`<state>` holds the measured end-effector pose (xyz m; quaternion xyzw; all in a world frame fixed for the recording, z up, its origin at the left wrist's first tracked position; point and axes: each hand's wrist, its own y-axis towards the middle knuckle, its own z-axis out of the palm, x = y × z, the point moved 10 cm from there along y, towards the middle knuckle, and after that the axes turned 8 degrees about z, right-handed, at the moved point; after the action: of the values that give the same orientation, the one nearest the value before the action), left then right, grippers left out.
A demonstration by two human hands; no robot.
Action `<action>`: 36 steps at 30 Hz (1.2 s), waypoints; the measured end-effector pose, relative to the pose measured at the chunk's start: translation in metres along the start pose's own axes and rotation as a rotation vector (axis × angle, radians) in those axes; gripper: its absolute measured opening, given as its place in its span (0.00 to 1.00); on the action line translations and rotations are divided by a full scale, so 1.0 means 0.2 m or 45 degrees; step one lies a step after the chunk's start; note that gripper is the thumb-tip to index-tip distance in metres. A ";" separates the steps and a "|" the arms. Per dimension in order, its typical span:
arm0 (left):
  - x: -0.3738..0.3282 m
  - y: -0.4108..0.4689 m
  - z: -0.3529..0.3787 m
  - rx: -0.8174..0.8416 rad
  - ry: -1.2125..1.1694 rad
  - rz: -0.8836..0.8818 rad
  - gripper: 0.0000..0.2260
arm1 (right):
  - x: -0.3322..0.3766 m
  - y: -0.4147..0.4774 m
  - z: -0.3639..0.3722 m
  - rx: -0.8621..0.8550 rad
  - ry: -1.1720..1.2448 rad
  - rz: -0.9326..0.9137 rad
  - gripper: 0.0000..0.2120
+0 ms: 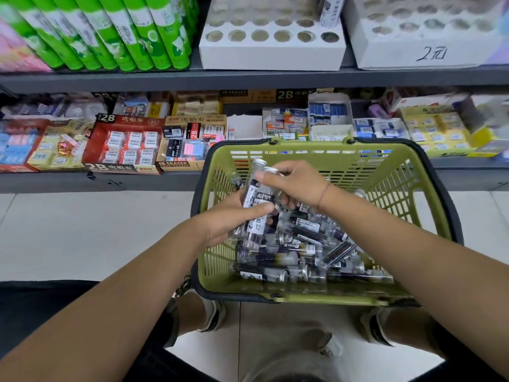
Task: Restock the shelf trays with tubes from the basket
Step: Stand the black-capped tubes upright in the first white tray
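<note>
1. We're curling our left hand (228, 224) fingers (260, 209) round a few clear tubes (254, 199), holding them tilted just above the basket (391, 194).
2. Our right hand (298, 188) is pinching the capped top of one of them.
3. The heap of tubes (303, 257) is lying in the green basket below.
4. White holed trays (271, 56) are sitting on the shelf (110, 81) up top, well apart from our hands.

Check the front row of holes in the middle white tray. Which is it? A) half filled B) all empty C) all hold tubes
B: every front-row hole of the white tray shows empty, and only one tube stands in it, at its back right.
</note>
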<state>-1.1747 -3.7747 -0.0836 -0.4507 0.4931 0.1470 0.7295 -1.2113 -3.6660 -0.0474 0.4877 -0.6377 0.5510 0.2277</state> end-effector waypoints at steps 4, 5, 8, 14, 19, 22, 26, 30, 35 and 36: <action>0.01 0.02 -0.10 -0.229 0.049 0.036 0.13 | -0.04 -0.02 0.00 -0.013 0.292 0.013 0.14; 0.00 0.02 -0.13 -0.292 0.042 0.038 0.12 | -0.09 -0.03 0.01 -0.035 0.182 0.041 0.12; -0.01 0.00 -0.22 -0.412 -0.034 0.019 0.20 | -0.42 -0.05 0.20 0.236 -0.310 0.225 0.12; 0.01 0.04 -0.31 -0.470 -0.045 0.021 0.53 | -0.72 -0.14 0.49 0.610 -0.640 0.345 0.21; -0.01 0.03 -0.31 -0.474 -0.048 0.043 0.49 | -0.70 -0.13 0.54 0.684 -0.905 0.291 0.19; -0.01 0.02 -0.30 -0.468 -0.030 0.029 0.48 | -0.76 -0.11 0.56 0.715 -1.070 0.343 0.19; -0.07 -0.01 -0.26 -0.447 -0.017 0.072 0.36 | -0.81 -0.11 0.55 0.755 -1.190 0.432 0.26; -0.07 -0.01 -0.26 -0.429 0.012 0.041 0.53 | -0.78 -0.16 0.51 0.783 -1.078 0.456 0.24; -0.37 -0.09 -0.23 -0.488 0.068 0.195 0.55 | -0.35 -0.16 0.22 0.469 -0.678 0.228 0.11; -0.46 -0.10 -0.23 -0.512 0.103 0.260 0.50 | -0.21 -0.16 0.11 0.339 -0.674 0.114 0.11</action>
<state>-1.2314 -3.8012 0.0000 -0.5404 0.5258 0.2970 0.5859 -1.1611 -3.6682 -0.0733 0.6112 -0.6181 0.4929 -0.0370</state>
